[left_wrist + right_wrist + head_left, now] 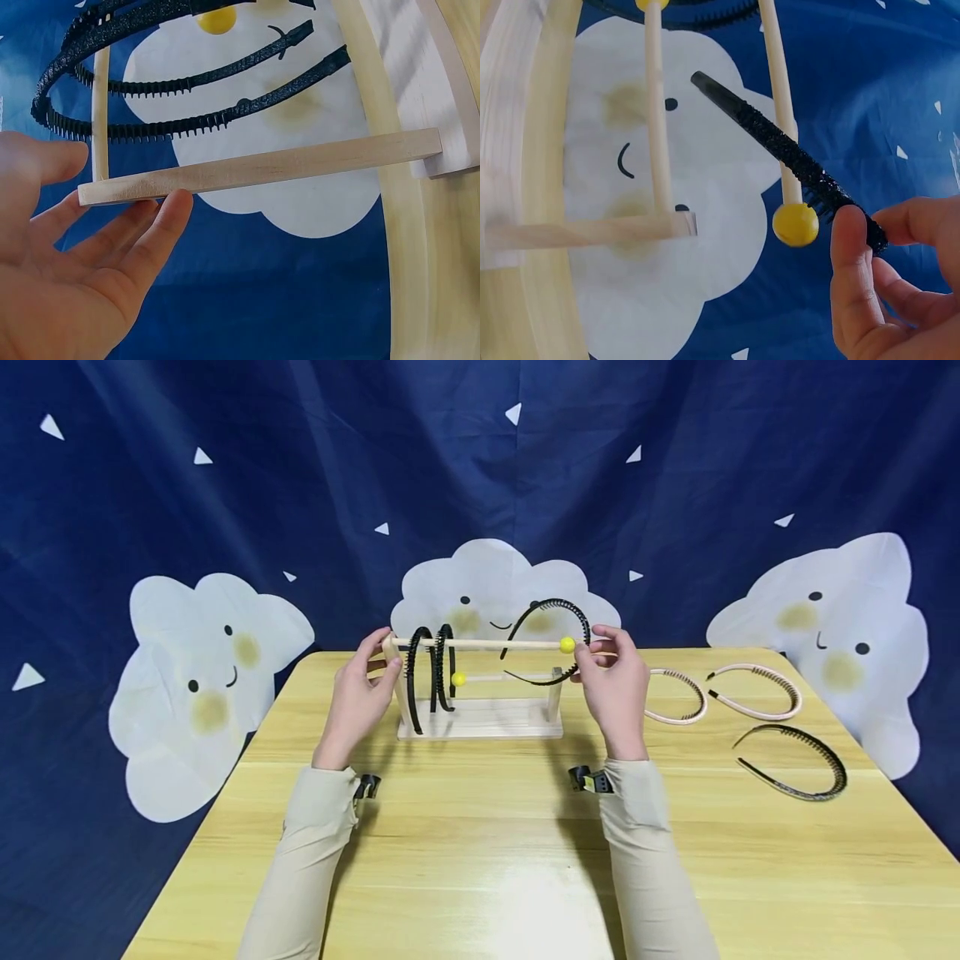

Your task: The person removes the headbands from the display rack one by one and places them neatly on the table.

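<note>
A wooden rack (480,718) has two rods tipped with yellow balls. Two black toothed headbands (414,685) hang on its upper rod (495,645), near the left post. My left hand (360,697) holds the top of that post (255,166), its fingers along the outer side and the thumb opposite. My right hand (615,689) pinches another black headband (791,157) at its curved middle, beside the upper rod's yellow ball (796,224). This headband's ends point left; whether the rod passes through its curve, I cannot tell.
On the table's right side lie two pale pink headbands (787,681) and a black headband (836,768). The lower rod (657,112) runs left from the right post (555,697). A dark blue curtain (480,468) with cloud faces hangs behind the table (465,843).
</note>
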The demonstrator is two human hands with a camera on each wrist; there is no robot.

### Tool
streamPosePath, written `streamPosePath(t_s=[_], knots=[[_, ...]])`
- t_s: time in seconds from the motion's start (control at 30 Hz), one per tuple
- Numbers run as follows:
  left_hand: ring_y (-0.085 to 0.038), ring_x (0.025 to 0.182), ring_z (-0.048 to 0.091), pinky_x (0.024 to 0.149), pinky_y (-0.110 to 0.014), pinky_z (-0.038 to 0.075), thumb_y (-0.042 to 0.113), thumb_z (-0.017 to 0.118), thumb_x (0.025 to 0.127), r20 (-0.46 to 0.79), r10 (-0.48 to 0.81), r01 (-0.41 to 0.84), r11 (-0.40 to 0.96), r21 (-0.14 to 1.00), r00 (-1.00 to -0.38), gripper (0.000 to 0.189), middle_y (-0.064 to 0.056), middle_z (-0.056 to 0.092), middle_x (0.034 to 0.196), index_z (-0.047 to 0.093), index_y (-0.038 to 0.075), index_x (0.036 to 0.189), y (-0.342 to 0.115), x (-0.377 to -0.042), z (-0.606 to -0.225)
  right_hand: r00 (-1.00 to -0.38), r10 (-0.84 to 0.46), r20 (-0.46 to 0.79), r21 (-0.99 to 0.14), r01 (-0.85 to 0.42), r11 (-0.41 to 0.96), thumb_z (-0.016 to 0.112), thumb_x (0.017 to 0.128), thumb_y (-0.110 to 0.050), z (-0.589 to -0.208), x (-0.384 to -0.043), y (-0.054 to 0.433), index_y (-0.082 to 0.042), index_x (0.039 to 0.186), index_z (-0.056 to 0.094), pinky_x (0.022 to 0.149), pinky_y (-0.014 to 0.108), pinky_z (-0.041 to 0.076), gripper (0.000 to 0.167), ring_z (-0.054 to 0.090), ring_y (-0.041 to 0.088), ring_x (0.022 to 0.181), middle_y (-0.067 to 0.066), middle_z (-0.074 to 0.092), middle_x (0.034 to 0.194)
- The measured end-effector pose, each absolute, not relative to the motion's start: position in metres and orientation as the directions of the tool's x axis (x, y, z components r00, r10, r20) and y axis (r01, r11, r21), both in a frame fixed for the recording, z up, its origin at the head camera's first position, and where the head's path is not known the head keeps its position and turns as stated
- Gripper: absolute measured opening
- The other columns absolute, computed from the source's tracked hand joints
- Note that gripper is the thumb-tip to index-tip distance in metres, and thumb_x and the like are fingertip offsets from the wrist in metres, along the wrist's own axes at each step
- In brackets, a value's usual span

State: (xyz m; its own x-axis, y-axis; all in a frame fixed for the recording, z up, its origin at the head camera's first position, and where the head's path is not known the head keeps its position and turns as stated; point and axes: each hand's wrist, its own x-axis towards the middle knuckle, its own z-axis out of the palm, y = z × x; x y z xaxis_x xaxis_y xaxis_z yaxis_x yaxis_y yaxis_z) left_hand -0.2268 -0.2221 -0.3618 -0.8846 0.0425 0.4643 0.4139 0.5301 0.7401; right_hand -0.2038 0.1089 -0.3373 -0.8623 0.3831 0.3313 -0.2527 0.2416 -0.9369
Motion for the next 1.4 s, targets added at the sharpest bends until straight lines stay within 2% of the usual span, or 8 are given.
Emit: streamPosePath(t_s=[0.33, 0.77, 0.9, 1.17, 1.4], knots=[[-0.033, 0.115, 0.068, 0.090, -0.047, 0.061, 0.018, 0.062, 0.103, 0.463, 0.043, 0.414, 0.526, 0.743, -0.886, 0.050, -0.017, 0.064, 0.134, 0.049, 0.014, 0.151, -0.222, -0.227, -0.363, -0.871, 0.410, 0.270, -0.962, -0.229, 0.145, 0.062, 0.095, -0.006, -0.338, -0.203, 0.134, 0.000, 0.131, 0.062, 0.061, 0.022, 0.062, 0.036, 0.062, 0.007, 0.073, -0.001, 0.055, 0.098], [-0.031, 0.119, 0.065, 0.093, -0.045, 0.061, 0.018, 0.061, 0.103, 0.463, 0.042, 0.414, 0.526, 0.743, -0.885, 0.050, -0.017, 0.064, 0.134, 0.048, 0.012, 0.151, -0.222, -0.226, -0.362, -0.873, 0.428, 0.234, -0.969, -0.176, 0.171, 0.061, 0.097, -0.005, -0.341, -0.198, 0.176, -0.009, 0.142, 0.056, 0.062, 0.019, 0.062, 0.046, 0.058, 0.008, 0.072, -0.003, 0.052, 0.098], [-0.031, 0.119, 0.064, 0.093, -0.044, 0.061, 0.018, 0.061, 0.104, 0.459, 0.045, 0.413, 0.523, 0.746, -0.887, 0.050, -0.018, 0.064, 0.133, 0.048, 0.012, 0.152, -0.222, -0.226, -0.362, -0.883, 0.429, 0.189, -0.982, -0.161, 0.100, 0.061, 0.096, -0.003, -0.340, -0.195, 0.188, -0.007, 0.142, 0.056, 0.061, 0.018, 0.061, 0.046, 0.057, 0.011, 0.072, 0.000, 0.051, 0.099], [-0.031, 0.119, 0.065, 0.093, -0.044, 0.061, 0.019, 0.060, 0.104, 0.449, 0.044, 0.405, 0.518, 0.754, -0.892, 0.050, -0.018, 0.063, 0.134, 0.047, 0.013, 0.152, -0.222, -0.226, -0.362, -0.930, 0.337, 0.146, -0.983, -0.174, -0.054, 0.060, 0.097, 0.002, -0.341, -0.183, 0.216, -0.003, 0.140, 0.052, 0.062, 0.019, 0.062, 0.044, 0.059, 0.011, 0.076, 0.005, 0.048, 0.104], [-0.031, 0.118, 0.065, 0.093, -0.044, 0.061, 0.018, 0.061, 0.104, 0.446, 0.038, 0.400, 0.517, 0.757, -0.894, 0.050, -0.018, 0.063, 0.134, 0.048, 0.013, 0.152, -0.221, -0.226, -0.361, -0.953, 0.257, 0.158, -0.984, -0.174, -0.040, 0.061, 0.098, 0.000, -0.343, -0.171, 0.241, -0.001, 0.142, 0.048, 0.065, 0.019, 0.062, 0.046, 0.063, 0.009, 0.074, 0.007, 0.047, 0.106]])
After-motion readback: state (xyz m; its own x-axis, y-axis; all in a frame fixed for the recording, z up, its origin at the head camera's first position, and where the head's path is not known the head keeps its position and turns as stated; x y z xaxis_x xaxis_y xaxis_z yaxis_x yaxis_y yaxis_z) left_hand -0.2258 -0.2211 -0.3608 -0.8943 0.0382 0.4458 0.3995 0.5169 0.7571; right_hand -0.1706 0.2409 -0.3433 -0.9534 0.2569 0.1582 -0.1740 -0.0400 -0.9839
